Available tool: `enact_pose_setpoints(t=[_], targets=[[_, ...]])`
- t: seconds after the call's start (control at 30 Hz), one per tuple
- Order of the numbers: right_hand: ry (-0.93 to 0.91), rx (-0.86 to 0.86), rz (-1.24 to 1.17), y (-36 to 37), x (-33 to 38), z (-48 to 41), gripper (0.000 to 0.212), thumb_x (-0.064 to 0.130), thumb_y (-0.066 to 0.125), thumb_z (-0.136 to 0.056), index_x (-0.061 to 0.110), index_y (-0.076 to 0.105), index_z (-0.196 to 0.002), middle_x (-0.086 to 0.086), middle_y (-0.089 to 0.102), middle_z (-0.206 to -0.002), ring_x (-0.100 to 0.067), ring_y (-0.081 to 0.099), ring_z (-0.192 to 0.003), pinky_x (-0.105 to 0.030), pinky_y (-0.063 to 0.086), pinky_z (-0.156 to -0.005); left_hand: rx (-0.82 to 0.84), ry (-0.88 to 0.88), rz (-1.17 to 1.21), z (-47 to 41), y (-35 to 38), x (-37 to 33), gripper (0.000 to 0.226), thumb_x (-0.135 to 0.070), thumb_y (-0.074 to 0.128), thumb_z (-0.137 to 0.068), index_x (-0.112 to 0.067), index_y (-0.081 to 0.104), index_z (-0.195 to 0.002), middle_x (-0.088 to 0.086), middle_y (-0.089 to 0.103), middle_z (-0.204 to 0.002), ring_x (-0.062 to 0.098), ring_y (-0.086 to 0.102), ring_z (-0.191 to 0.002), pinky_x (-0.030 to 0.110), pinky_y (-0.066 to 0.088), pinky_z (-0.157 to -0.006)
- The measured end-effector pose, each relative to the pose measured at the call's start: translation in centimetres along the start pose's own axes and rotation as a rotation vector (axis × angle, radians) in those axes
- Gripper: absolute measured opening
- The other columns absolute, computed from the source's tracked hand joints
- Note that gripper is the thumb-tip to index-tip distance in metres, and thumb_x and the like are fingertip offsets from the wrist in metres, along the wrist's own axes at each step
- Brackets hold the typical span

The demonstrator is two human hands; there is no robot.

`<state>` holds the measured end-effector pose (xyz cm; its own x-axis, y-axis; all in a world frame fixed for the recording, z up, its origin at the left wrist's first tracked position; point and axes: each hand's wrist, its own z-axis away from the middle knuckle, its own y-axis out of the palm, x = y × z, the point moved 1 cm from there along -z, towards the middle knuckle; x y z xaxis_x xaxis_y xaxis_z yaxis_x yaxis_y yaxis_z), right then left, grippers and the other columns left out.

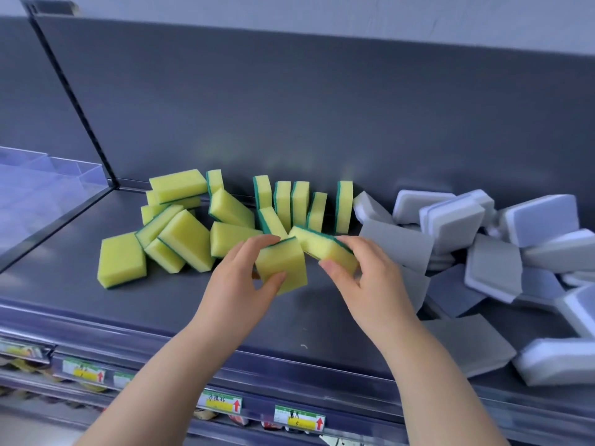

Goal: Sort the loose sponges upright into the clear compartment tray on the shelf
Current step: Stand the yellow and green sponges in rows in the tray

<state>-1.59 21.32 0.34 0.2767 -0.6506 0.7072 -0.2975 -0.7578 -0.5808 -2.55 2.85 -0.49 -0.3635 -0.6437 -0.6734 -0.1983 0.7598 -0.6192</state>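
Note:
Yellow sponges with green scrub backs lie in a loose heap point(180, 233) on the dark shelf point(161, 304), and several stand upright in a row point(299, 201) against the back panel. My left hand point(244, 278) grips one yellow sponge point(283, 265) between thumb and fingers. Beside it, my right hand point(360, 278) grips a second yellow sponge point(325, 246), tilted, with its green edge up. The clear compartment tray point(48, 185) sits at the far left, beyond a shelf divider.
A jumble of grey and white sponges point(483, 252) covers the right of the shelf. A dark divider rail point(74, 101) separates the tray's bay. Price tags point(299, 418) run along the shelf's front edge, with goods on a lower shelf beneath.

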Motion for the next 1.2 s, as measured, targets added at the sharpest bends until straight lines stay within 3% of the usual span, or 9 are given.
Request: enact_pose_setpoints(t=[0.1,0.2,0.3,0.4,0.53,0.73,0.93,1.07,1.2], targets=[[-0.004,-0.02,0.044,0.0,-0.5,-0.1,0.04,0.04,0.058,-0.085,0.018,0.054,-0.118,0.01,0.053,-0.106,-0.006,0.046,-0.084,-0.013,0.031,-0.068,0.01,-0.004,0.02,0.1,0.4,-0.3,0.045,-0.02,0.071,-0.079,-0.042,0.048,-0.112,-0.023,0.049,-0.099,0.003,0.054,-0.089,0.013,0.045,-0.077],[-0.008,-0.039,0.022,0.1,-0.8,0.0,0.036,0.027,0.063,-0.084,0.018,0.052,-0.117,0.009,0.054,-0.102,-0.008,0.046,-0.083,-0.003,0.03,-0.068,0.01,-0.019,0.036,0.2,0.7,-0.6,0.039,-0.023,0.069,-0.081,-0.038,0.051,-0.112,-0.024,0.049,-0.1,-0.005,0.051,-0.094,0.007,0.044,-0.077],[-0.001,-0.052,-0.001,0.2,-0.9,-0.1,0.031,0.016,0.064,-0.082,0.017,0.054,-0.112,0.01,0.053,-0.094,-0.007,0.046,-0.077,0.005,0.029,-0.064,-0.007,-0.018,-0.04,0.1,0.2,-0.6,0.042,-0.026,0.067,-0.083,-0.033,0.052,-0.122,-0.026,0.047,-0.102,0.001,0.053,-0.088,0.015,0.045,-0.08],[-0.038,-0.05,-0.003,0.3,-0.1,-0.3,0.032,0.019,0.065,-0.083,0.018,0.056,-0.113,0.009,0.055,-0.093,-0.003,0.044,-0.074,0.001,0.032,-0.063,-0.042,0.028,-0.116,0.4,-1.2,-0.4,0.047,-0.022,0.067,-0.083,-0.029,0.052,-0.127,-0.018,0.047,-0.106,0.0,0.048,-0.088,0.015,0.041,-0.082],[-0.148,-0.088,0.091,1.6,2.4,-0.8,0.037,0.031,0.064,-0.085,0.017,0.058,-0.118,0.004,0.061,-0.101,-0.013,0.049,-0.091,-0.013,0.031,-0.072,-0.131,0.048,-0.184,1.3,-5.1,0.9,0.044,-0.017,0.074,-0.078,-0.018,0.061,-0.12,-0.01,0.049,-0.108,-0.003,0.043,-0.086,-0.001,0.032,-0.08],[-0.313,-0.051,0.037,7.0,11.2,-0.5,0.041,0.036,0.058,-0.083,0.014,0.059,-0.119,0.007,0.057,-0.104,-0.013,0.053,-0.097,-0.011,0.035,-0.083,-0.244,0.019,-0.192,4.6,-14.7,4.8,0.043,-0.03,0.068,-0.077,-0.019,0.062,-0.118,-0.012,0.053,-0.109,-0.004,0.047,-0.09,0.0,0.033,-0.082],[-0.488,0.078,-0.049,17.4,24.2,1.5,0.041,0.029,0.061,-0.081,0.015,0.059,-0.119,0.006,0.059,-0.105,-0.005,0.05,-0.1,-0.005,0.032,-0.089,-0.246,0.01,-0.327,10.9,-27.9,12.0,0.047,-0.022,0.064,-0.079,-0.027,0.056,-0.125,-0.015,0.045,-0.107,-0.011,0.043,-0.093,-0.004,0.027,-0.081],[-0.571,0.214,-0.131,25.3,31.8,3.9,0.041,0.03,0.063,-0.081,0.018,0.058,-0.121,0.005,0.06,-0.108,-0.005,0.052,-0.099,-0.006,0.036,-0.086,-0.263,-0.061,-0.46,16.0,-36.6,18.1,0.05,-0.01,0.073,-0.076,-0.023,0.059,-0.123,-0.011,0.047,-0.109,-0.002,0.042,-0.09,-0.005,0.023,-0.083],[-0.577,0.335,-0.199,31.8,37.7,5.0,0.039,0.019,0.068,-0.082,0.019,0.059,-0.12,0.01,0.055,-0.102,-0.002,0.047,-0.091,0.001,0.033,-0.077,-0.335,-0.148,-0.474,18.6,-43.3,23.0,0.046,-0.012,0.073,-0.078,-0.023,0.06,-0.121,-0.015,0.048,-0.11,-0.003,0.043,-0.09,0.007,0.033,-0.079]])
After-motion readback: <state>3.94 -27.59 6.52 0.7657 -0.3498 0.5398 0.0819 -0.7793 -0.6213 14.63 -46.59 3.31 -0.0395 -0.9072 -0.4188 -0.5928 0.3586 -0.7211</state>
